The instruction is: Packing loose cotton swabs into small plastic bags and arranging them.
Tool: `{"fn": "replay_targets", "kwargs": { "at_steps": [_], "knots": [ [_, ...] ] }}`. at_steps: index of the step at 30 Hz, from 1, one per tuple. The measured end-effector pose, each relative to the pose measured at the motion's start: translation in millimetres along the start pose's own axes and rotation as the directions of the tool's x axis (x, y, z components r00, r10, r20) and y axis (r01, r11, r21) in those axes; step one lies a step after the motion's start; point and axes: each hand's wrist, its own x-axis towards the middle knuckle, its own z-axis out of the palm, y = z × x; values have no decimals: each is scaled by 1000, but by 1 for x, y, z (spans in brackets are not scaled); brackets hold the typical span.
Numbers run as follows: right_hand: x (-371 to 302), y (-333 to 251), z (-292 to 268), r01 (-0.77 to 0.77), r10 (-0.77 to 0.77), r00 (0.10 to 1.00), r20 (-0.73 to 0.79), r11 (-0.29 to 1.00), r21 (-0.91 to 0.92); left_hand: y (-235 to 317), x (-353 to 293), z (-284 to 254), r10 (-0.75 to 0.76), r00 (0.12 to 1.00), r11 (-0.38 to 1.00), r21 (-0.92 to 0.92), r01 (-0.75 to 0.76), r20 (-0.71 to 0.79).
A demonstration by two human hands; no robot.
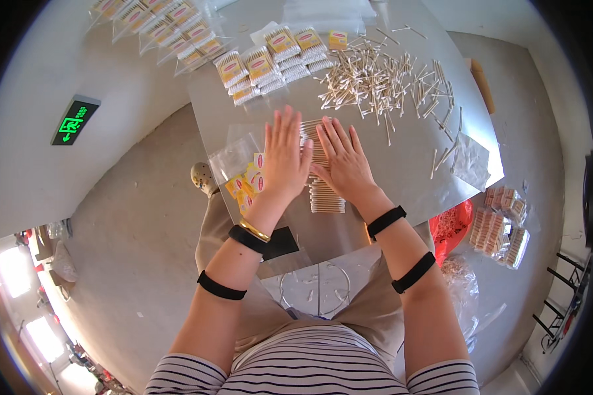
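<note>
Lying at the table's [402, 164] left, six or so filled packets [161, 29] gave way to about eight nearer ones [270, 59]. The left hand [285, 155] and right hand [342, 161], fingers flat and slightly spread, gripping nothing, pressed one row of cotton swabs [323, 191] between them: light, thin, easily rolled, likely best squeezed from both sides. Loose swabs [382, 79], too many to count, lay right.

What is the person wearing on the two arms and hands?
Both hands are bare, without gloves. The left hand has a black wrist strap with a gold bangle beside it, and a second black band sits higher on the forearm. The right hand has two similar black bands. Short striped sleeves cover the upper arms.
</note>
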Motion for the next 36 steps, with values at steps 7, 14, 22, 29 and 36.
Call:
{"fn": "replay_targets", "kwargs": {
  "at_steps": [7, 14, 22, 29, 36],
  "knots": [
    [-5, 8, -11, 5, 1, 999, -43, 992, 128, 4, -5, 26, 29, 981, 975, 213, -71, 193],
    [-64, 14, -35, -229, 257, 964, -65, 931, 286, 13, -5, 25, 139, 971, 933, 303, -194, 194],
    [-94, 0, -1, -394, 400, 897, -189, 916, 73, 22, -3, 34, 118, 971, 936, 304, -179, 209],
    [-93, -1, 1, -398, 406, 894, -188, 914, 79, 29, -22, 34, 83, 963, 951, 268, -153, 256],
    [-94, 1, 0, -398, 405, 891, -204, 914, 78, 38, -29, 41, 75, 972, 946, 292, -140, 221]
  ]
}}
